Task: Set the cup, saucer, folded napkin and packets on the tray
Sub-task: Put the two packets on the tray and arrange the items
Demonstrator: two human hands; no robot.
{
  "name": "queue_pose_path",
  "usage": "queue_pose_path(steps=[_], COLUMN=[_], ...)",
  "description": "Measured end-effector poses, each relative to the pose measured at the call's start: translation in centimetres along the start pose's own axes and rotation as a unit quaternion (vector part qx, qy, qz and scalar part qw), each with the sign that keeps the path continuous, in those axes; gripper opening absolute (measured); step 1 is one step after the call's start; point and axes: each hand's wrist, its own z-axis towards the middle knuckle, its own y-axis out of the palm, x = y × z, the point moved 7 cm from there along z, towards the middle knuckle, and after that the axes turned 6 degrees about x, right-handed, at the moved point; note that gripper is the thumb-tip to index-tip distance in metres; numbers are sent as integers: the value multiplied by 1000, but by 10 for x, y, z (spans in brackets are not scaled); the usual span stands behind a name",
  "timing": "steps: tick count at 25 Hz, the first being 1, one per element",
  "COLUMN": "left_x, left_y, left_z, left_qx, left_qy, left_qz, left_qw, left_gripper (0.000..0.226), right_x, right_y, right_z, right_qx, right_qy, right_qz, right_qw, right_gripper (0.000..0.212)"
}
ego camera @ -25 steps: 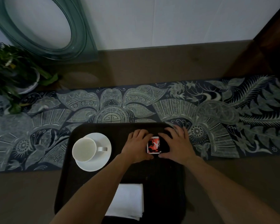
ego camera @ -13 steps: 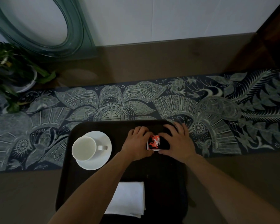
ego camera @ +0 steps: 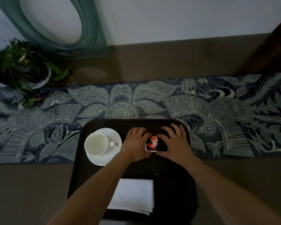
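Both hands, left [ego camera: 135, 142] and right [ego camera: 174, 143], pinching packets [ego camera: 151, 144] at tray's [ego camera: 81, 161] twelve o'clock; could scatter if released unevenly.

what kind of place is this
Likely a hotel room or guest lounge: a dark serving tray with a white cup and folded white napkin sits on a batik table runner, beside a potted plant.

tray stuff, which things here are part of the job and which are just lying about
Job: tray, cup, saucer, folded napkin, packets held between left hand and right hand.
Lying about: potted plant, patterned runner, oval mirror.
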Motion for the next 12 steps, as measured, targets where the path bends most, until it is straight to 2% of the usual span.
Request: queue_pose_path(steps=[5, 12], left_x=[-5, -9], left_y=[-1, -1], left_z=[-5, -5], left_qx=[-8, -25], left_qy=[-6, -26], left_qz=[9, 4], left_qw=[1000, 999], left_gripper=[73, 84], right_x=[-8, -4], right_y=[3, 9], right_z=[2, 1], right_qx=[-2, -23], right_qy=[2, 35], right_qz=[-1, 15], right_qw=[1000, 999], right_gripper=[70, 83])
